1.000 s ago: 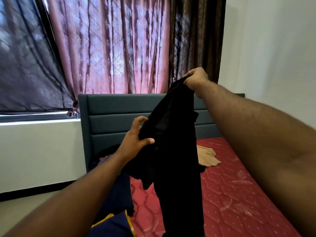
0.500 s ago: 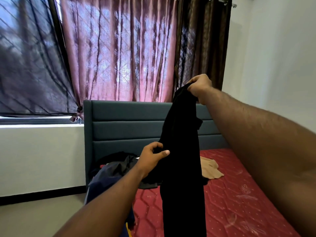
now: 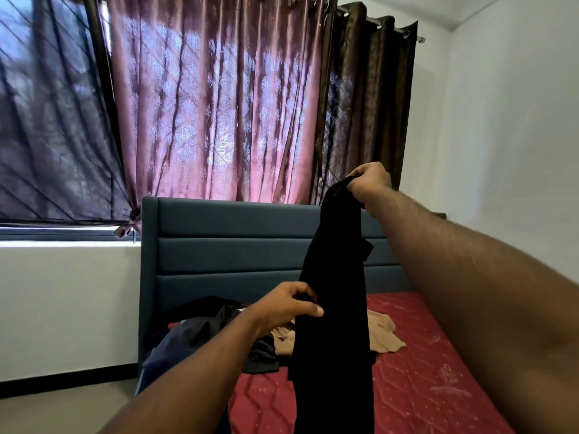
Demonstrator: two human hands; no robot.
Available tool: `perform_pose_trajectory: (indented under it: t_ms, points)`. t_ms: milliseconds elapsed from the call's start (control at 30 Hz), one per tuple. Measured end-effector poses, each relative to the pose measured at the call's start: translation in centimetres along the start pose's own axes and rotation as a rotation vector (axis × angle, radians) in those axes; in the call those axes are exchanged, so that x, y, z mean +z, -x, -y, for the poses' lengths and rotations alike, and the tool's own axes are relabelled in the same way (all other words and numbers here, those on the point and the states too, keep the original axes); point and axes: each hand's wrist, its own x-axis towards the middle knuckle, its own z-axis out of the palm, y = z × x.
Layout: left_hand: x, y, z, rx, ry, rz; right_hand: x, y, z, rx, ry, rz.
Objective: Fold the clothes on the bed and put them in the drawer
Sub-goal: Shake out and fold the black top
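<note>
Two hands' fingers curled on one plain black garment (image 3: 335,308): right hand (image 3: 371,183) atop, left hand (image 3: 288,308) mid-length.

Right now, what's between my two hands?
In the head view, only the black garment spans from the right hand, which grips its top, down to the left hand, which pinches its edge.

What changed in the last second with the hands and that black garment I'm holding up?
The left hand slid from the black garment's bunched side to pinch its left edge, so the cloth now hangs straighter and narrower. The right hand still grips the top, held high. The pile of dark clothes and the tan garment stay on the red mattress.
</note>
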Motion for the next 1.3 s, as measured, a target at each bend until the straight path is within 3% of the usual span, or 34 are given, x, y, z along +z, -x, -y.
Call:
perform_pose_trajectory:
  t_ms: [267, 367, 533, 667, 800, 900, 1033, 1167, 1300]
  points:
    - [1.7, -2.7, -0.6, 0.062, 0.135, -0.229, -0.4, -0.3, -0.1, -0.005, -0.02, -0.023]
    - [1.7, -3.1, -0.8, 0.075, 0.096, -0.225, -0.6, -0.5, -0.2, 0.006, -0.052, -0.014]
    - [0.6, -4.0, -1.6, 0.123, 0.253, -0.242, -1.1, -1.0, -0.8, 0.022, -0.113, 0.022]
    - [0.4, -4.9, -2.9, 0.186, 0.335, -0.371, -1.4, -1.1, -1.1, 0.013, -0.135, 0.023]
    - [0.1, -5.0, -3.2, 0.194, 0.387, -0.303, -1.8, -1.2, -1.1, 0.045, -0.189, -0.038]
    - [0.5, -4.9, -3.0, 0.25, 0.282, -0.239, -1.9, -1.0, -0.8, 0.056, -0.183, -0.076]
    - [1.3, -5.0, -3.9, 0.29, 0.23, -0.394, -1.0, -0.2, -0.2, 0.001, -0.238, -0.045]
    - [0.2, -5.3, -5.1, 0.221, 0.457, -0.559, -1.5, -0.1, -0.3, -0.208, -0.201, 0.19]
    - [-2.1, -4.7, -5.9, 0.321, 0.101, -0.623, -2.0, 0.4, -1.0, -0.397, 0.487, 0.76]
